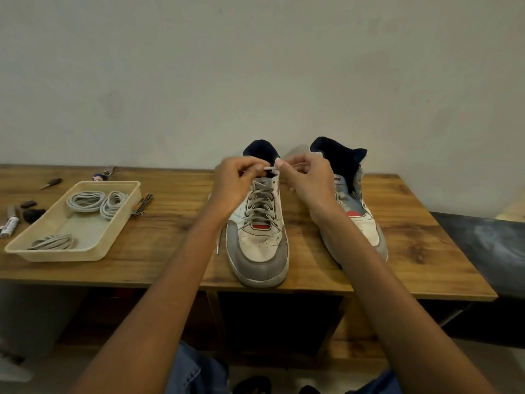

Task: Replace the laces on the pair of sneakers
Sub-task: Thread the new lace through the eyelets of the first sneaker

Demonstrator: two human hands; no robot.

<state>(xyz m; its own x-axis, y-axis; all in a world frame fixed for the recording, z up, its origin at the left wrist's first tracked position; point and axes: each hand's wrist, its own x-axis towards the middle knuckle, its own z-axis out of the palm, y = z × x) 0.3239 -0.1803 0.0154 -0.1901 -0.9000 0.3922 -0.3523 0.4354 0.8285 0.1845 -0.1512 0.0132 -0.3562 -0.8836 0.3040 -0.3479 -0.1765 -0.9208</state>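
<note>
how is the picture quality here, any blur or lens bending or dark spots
Head view: dim, soft indoor light, no glare. The wide lens bows the table edge and stretches the forearms. The lace between the fingers is slightly smeared. Under the table is nearly black, while the tray stays fairly sharp.

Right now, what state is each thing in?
Left sneaker: laced, upright.
Right sneaker: unlaced, tongue up.
Lace: pinched at the top eyelets.
Left hand: pinching lace.
Right hand: pinching lace.
Tray: holds three coiled laces.
</note>
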